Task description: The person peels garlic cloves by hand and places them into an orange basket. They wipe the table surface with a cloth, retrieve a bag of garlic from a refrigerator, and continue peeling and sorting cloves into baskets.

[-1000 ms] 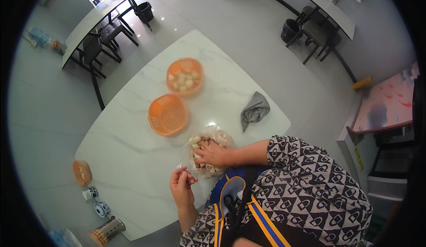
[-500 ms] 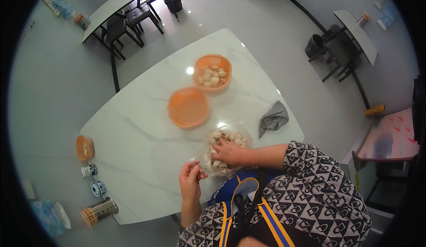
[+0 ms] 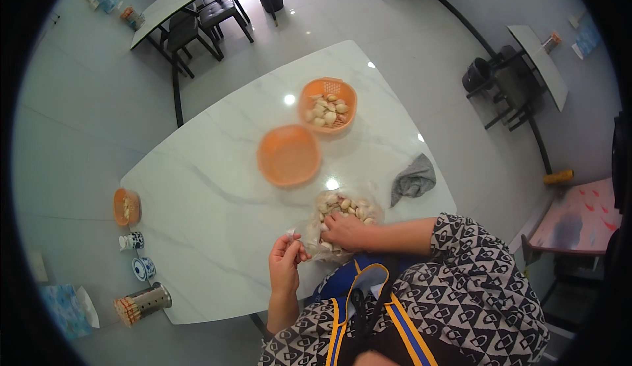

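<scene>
A clear plastic bag (image 3: 315,231) full of pale garlic (image 3: 349,207) lies open at the table's near edge. My right hand (image 3: 345,231) reaches into it from the right, fingers curled down among the garlic and their tips hidden. At the bag's left side my left hand (image 3: 285,261) pinches the gathered plastic edge between thumb and fingers. Beyond the bag, an orange plastic basin (image 3: 288,157) shows nothing inside. Behind that and a little to the right, an orange basket (image 3: 352,106) with a perforated wall holds several pieces of garlic.
A crumpled grey cloth (image 3: 415,180) lies right of the bag on the white marbled table (image 3: 217,234). Along the left edge stand a small orange basket (image 3: 126,207), two blue-and-white pots (image 3: 143,268) and a metal holder with sticks (image 3: 151,299). Black stools (image 3: 224,14) stand farther off.
My right hand's fingers, spread over the garlic before, are now curled deeper among it. My left hand keeps its pinch on the bag. The whole view has shifted slightly.
</scene>
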`<action>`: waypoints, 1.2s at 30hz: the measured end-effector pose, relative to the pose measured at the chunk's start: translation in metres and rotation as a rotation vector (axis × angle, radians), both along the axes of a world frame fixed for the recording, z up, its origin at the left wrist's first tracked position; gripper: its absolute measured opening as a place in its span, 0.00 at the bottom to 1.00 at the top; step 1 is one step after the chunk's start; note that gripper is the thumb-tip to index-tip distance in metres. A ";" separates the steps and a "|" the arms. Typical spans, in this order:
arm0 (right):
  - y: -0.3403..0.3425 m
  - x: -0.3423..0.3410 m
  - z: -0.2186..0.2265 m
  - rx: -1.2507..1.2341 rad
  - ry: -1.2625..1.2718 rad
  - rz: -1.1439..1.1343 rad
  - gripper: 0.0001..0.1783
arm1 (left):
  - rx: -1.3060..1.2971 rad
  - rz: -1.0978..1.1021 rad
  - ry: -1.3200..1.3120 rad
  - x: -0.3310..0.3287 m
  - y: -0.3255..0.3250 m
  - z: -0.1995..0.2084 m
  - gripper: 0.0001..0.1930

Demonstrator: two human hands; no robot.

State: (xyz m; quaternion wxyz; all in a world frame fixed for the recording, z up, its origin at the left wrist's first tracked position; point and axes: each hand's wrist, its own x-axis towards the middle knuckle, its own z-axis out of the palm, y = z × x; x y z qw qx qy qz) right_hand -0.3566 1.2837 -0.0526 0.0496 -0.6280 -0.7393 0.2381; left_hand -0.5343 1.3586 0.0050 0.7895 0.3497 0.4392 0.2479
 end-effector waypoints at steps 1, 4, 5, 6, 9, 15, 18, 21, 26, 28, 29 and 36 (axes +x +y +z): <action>-0.002 0.001 -0.003 0.001 0.001 -0.009 0.15 | 0.002 -0.017 -0.004 -0.001 0.000 -0.001 0.08; -0.005 0.004 -0.013 0.026 -0.020 0.019 0.14 | -0.008 -0.019 0.011 -0.001 0.000 -0.003 0.08; -0.004 0.004 -0.016 0.052 -0.032 0.044 0.14 | -0.011 -0.022 0.015 -0.001 0.000 -0.003 0.08; -0.003 0.005 -0.019 0.026 -0.001 0.014 0.14 | -0.024 -0.026 0.019 -0.001 0.001 -0.003 0.09; 0.004 0.007 -0.024 0.020 0.079 -0.057 0.13 | 0.006 -0.037 0.012 -0.001 0.002 -0.002 0.09; 0.024 0.025 -0.003 -0.196 0.460 -0.268 0.13 | -0.003 -0.044 0.009 -0.007 0.006 -0.004 0.09; 0.031 0.038 0.020 -0.445 0.829 -0.450 0.10 | -0.023 -0.040 0.027 -0.009 0.008 -0.007 0.09; 0.034 0.058 0.049 -0.577 0.978 -0.413 0.10 | -0.005 -0.049 0.011 -0.009 0.010 -0.009 0.09; 0.069 0.120 0.084 -0.268 1.201 -0.559 0.11 | -0.025 -0.033 0.026 -0.011 0.012 -0.009 0.09; 0.105 0.149 0.086 -0.109 0.991 -0.713 0.11 | -0.033 -0.026 0.023 -0.011 0.012 -0.008 0.09; 0.123 0.159 0.082 0.028 0.895 -0.783 0.11 | -0.035 -0.025 0.022 -0.011 0.012 -0.008 0.09; 0.189 0.193 0.057 -0.171 0.172 -0.780 0.30 | -0.036 0.010 0.023 -0.014 0.009 -0.006 0.09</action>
